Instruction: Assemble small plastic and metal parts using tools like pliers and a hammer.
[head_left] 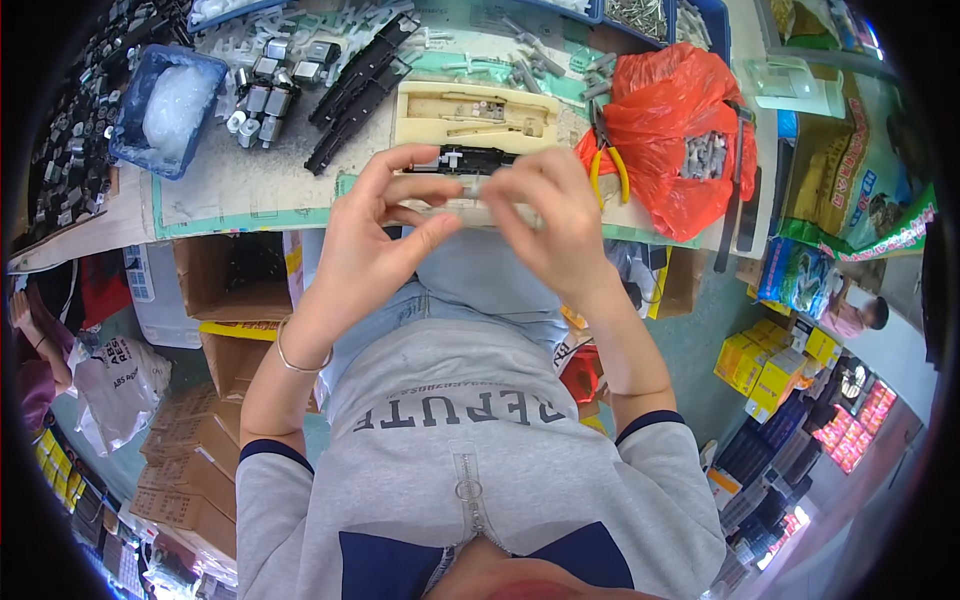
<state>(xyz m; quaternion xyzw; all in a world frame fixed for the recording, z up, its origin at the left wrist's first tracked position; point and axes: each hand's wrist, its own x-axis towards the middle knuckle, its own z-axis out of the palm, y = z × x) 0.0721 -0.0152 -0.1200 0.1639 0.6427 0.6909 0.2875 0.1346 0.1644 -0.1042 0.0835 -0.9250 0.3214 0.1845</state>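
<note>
A long black plastic housing (480,160) with small white and metal pieces in it lies at the table's near edge, in front of a cream-coloured fixture block (476,112). My left hand (380,220) is at its left end, index fingertip by the housing, thumb held apart from the curled fingers. A small pale part (471,187) shows between the two hands, at the fingertips of my right hand (548,215). These right fingers are drawn together and smeared by motion. The part's exact kind is too blurred to make out.
Black plastic strips (362,92) and small metal motors (266,108) lie behind on the left, beside a blue bin (168,110) with a clear bag. Yellow-handled pliers (608,165) rest against a red plastic bag (668,120) holding grey parts. Cardboard boxes (190,455) stand below left.
</note>
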